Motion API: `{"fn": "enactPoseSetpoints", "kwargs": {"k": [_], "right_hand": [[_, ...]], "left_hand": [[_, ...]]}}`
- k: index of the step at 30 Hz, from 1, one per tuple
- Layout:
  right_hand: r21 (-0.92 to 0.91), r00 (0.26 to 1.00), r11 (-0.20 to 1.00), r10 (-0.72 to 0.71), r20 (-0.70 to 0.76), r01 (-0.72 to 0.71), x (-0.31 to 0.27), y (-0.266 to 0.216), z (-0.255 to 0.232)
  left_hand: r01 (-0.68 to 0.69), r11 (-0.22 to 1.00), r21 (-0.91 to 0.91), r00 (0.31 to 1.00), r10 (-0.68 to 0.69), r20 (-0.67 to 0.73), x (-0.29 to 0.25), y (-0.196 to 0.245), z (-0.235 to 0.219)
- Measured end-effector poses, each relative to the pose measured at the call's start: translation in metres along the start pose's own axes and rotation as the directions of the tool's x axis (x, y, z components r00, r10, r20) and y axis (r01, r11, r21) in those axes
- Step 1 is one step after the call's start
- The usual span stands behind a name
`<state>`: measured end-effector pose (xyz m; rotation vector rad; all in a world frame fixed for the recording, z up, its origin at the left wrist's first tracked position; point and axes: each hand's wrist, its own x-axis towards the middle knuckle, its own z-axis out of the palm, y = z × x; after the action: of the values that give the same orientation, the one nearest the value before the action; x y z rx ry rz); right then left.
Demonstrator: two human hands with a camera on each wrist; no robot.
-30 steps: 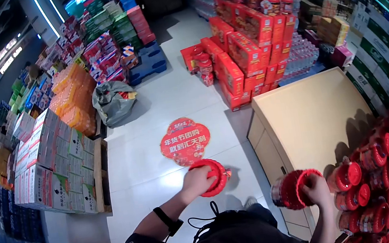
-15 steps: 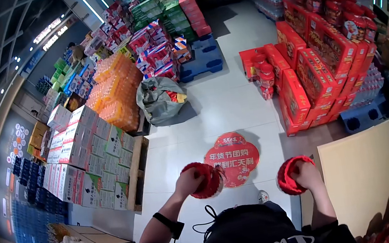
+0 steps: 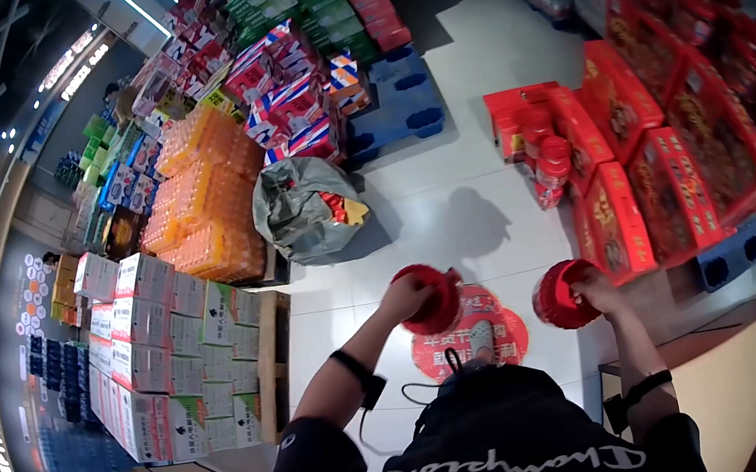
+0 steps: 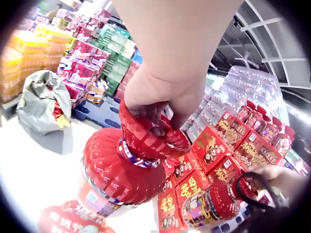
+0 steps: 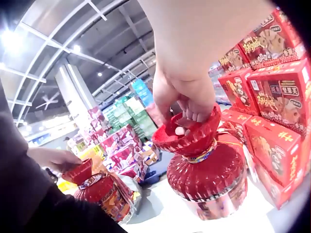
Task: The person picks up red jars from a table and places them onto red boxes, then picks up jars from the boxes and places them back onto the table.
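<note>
My left hand (image 3: pixel 404 298) grips the flared red neck of a plastic jar (image 4: pixel 124 167), fingers curled inside its rim. The jar hangs upright, with a ribbed red shoulder, a patterned band round the neck and a printed label. In my right hand (image 3: pixel 593 290) is a matching jar (image 5: pixel 209 174), held by its flared rim with the fingers curled over it. Both jars hang over the floor in front of my body, apart from each other. Ahead on the right, similar red jars (image 3: pixel 551 166) stand beside stacked red gift boxes (image 3: pixel 614 210).
A grey plastic bag (image 3: pixel 301 210) sits on the floor ahead left, near orange bottle packs (image 3: pixel 203 179). White cartons (image 3: pixel 152 328) on a wooden pallet (image 3: pixel 275 364) line the left. A blue pallet (image 3: pixel 397 101) lies ahead, and a light wooden cabinet (image 3: pixel 747 347) stands right.
I have moved forward, carrying both jars. The cabinet and its pile of jars have dropped back on the right, the red gift boxes are closer, and the red floor sticker is nearly underfoot.
</note>
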<state>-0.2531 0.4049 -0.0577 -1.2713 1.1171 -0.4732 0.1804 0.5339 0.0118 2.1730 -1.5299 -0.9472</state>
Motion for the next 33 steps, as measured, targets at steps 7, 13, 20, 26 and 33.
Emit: {"fn": "enactPoseSetpoints", "kwargs": {"k": [7,13,20,26,33], "right_hand": [[0.757,0.926,0.643,0.347,-0.148,-0.12,0.169,0.019,0.025],[0.899,0.735,0.424,0.644,-0.212,-0.112,0.299,0.014,0.024],[0.922,0.603,0.37,0.764,-0.23,-0.116,0.423,0.048,0.016],[0.908,0.518,0.399,0.807,-0.283,-0.125,0.505,0.062,0.014],[0.914,0.374,0.391,0.868,-0.328,-0.105,0.625,0.171,0.032]], "left_hand": [[-0.057,0.996,0.075,0.888,0.016,0.459,0.258,0.043,-0.027],[-0.164,0.93,0.328,0.745,-0.101,0.659,0.481,0.051,0.007],[-0.678,0.685,0.267,0.602,0.308,0.737,0.618,0.106,0.037],[-0.565,0.691,0.45,0.602,-0.028,0.798,0.74,0.084,0.102],[-0.435,0.78,0.449,0.54,-0.173,0.824,0.881,0.042,0.216]]}}
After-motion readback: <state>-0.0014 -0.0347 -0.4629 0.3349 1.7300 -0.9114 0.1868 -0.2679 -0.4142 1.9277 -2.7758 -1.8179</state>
